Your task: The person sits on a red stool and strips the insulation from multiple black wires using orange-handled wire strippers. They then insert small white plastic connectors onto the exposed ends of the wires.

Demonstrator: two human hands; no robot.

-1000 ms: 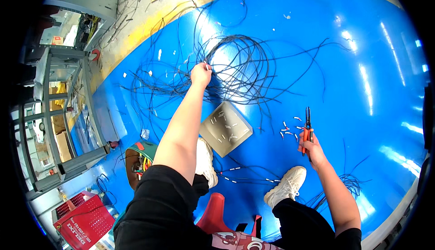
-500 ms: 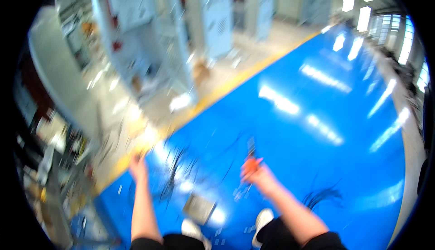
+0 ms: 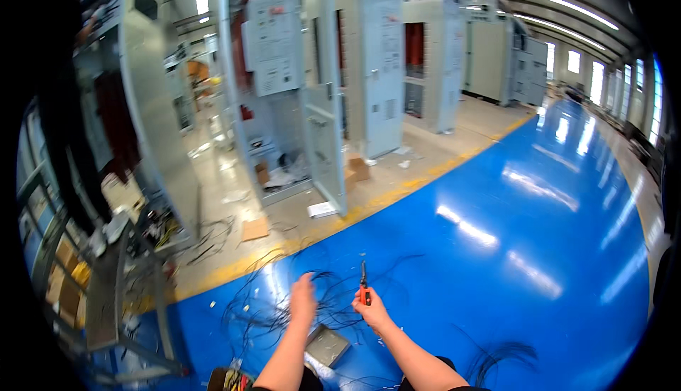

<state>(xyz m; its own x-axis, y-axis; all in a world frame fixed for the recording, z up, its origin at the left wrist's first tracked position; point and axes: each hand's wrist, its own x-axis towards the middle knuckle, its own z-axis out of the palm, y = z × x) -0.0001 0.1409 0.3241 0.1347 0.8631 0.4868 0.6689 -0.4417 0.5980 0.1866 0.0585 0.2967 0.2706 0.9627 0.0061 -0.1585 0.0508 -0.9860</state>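
Observation:
My right hand [image 3: 372,306] grips a slim pliers-like tool [image 3: 364,294] with an orange-red and black handle. Its dark, narrow end points up and away from me. My left hand [image 3: 303,301] is raised a little to the left, apart from the tool. Its fingers are blurred, so whether they hold anything cannot be made out. Thin black wires [image 3: 266,306] lie in a loose tangle on the floor below and around my left hand. A flat grey-brown square box or plate [image 3: 328,346] rests on the floor between my forearms.
Grey-blue electrical cabinets [image 3: 386,72] stand beyond the yellow line, one door swung open. At left is a metal step stand [image 3: 106,306]. More black wires [image 3: 505,359] lie lower right on the blue floor [image 3: 461,285]. A container of tools [image 3: 230,379] sits at the bottom edge.
The view has lifted and sharpened. My hands have come closer together, the left moving rightward and the right leftward. The orange-handled tool stays in my right hand.

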